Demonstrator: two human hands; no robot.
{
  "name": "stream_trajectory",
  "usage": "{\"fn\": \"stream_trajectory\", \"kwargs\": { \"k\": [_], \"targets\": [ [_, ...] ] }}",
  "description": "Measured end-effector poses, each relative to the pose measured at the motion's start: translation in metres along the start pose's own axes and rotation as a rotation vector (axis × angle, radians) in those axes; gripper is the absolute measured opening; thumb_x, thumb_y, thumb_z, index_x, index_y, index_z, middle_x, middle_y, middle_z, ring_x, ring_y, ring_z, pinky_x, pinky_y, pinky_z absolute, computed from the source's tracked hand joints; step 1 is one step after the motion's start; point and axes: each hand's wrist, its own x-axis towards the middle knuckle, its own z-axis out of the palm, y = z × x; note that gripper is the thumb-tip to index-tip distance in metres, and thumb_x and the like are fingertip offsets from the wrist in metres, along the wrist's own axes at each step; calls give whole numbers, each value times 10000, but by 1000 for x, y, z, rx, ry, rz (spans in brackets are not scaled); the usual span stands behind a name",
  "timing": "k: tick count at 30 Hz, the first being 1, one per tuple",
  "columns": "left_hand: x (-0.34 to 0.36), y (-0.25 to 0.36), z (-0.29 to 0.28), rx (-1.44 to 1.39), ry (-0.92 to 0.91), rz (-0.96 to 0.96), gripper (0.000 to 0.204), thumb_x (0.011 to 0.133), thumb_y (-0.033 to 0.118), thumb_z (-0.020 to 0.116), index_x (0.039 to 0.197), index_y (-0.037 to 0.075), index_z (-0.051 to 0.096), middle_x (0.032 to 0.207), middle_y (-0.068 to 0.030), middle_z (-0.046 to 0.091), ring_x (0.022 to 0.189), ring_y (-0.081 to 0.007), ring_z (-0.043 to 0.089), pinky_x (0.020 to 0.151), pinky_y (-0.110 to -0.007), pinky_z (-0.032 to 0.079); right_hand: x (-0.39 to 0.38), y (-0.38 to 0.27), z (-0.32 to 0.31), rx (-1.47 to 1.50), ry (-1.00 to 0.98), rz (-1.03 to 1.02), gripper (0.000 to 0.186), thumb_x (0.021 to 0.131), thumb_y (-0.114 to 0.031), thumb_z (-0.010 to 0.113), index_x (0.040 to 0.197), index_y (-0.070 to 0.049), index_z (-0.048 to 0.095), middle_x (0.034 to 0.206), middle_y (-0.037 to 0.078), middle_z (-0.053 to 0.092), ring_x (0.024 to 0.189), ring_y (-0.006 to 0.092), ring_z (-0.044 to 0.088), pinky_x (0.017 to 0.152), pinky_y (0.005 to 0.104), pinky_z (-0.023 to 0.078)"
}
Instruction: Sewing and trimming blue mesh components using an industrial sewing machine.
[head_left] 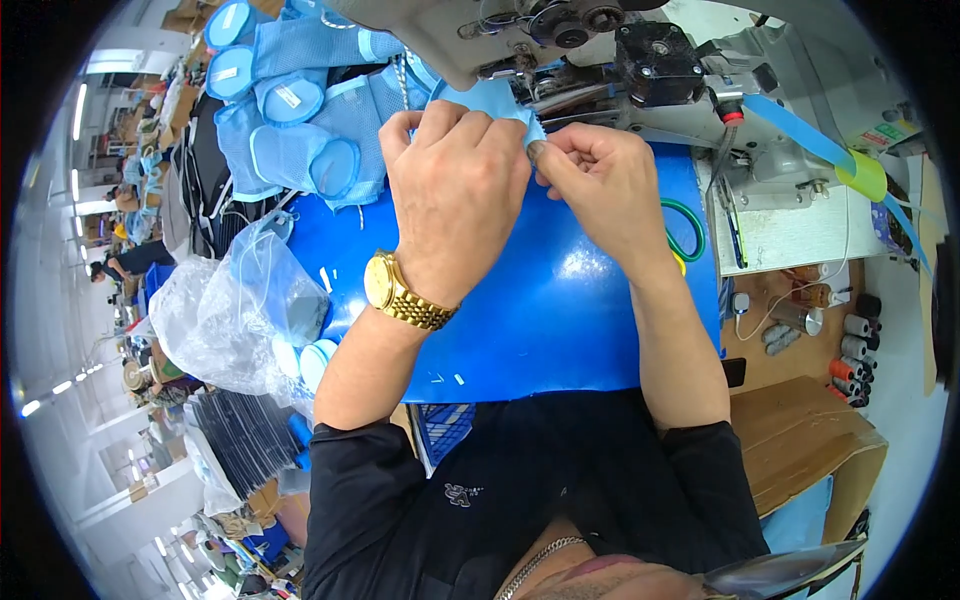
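My left hand [455,185], with a gold watch [402,292] on its wrist, grips a light blue fabric piece [490,98] close under the head of a sewing machine [600,45]. My right hand [600,180] pinches the same fabric at its edge, thumb and fingers closed beside the left hand's fingertips. Both hands hover over a shiny blue work surface [540,300]. Most of the fabric between the hands is hidden by my fingers.
A pile of light blue mesh pieces [290,120] lies at the far left. A clear plastic bag [235,310] sits at the left edge. Thread spools [850,360] stand on a brown shelf at the right, and a green ring [690,230] lies beside my right wrist.
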Motion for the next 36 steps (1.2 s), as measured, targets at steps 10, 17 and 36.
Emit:
{"fn": "stream_trajectory", "kwargs": {
  "k": [10, 17, 36],
  "targets": [
    [7, 2, 7, -18, 41, -29, 76, 765, 111, 672, 839, 108, 684, 739, -24, 620, 778, -225, 580, 758, -385, 379, 6, -3, 0, 30, 37, -66, 208, 827, -173, 634, 774, 22, 684, 581, 81, 628, 492, 114, 573, 486, 278, 441],
    [-1, -5, 1, -148, 99, 5, 166, 765, 141, 687, 924, 95, 679, 859, -35, 638, 870, -248, 577, 801, -396, 405, 7, -4, -4, 112, -30, 12, 214, 833, -168, 623, 801, 33, 688, 623, 75, 654, 561, 109, 623, 532, 259, 478],
    [-32, -29, 12, -155, 157, 170, 168, 737, 104, 705, 903, 121, 684, 917, 34, 651, 854, -153, 597, 826, -362, 406, 3, -13, 3, 217, 20, 93, 212, 861, -138, 632, 859, 64, 697, 714, 95, 692, 618, 116, 656, 576, 239, 527]
  ]
}}
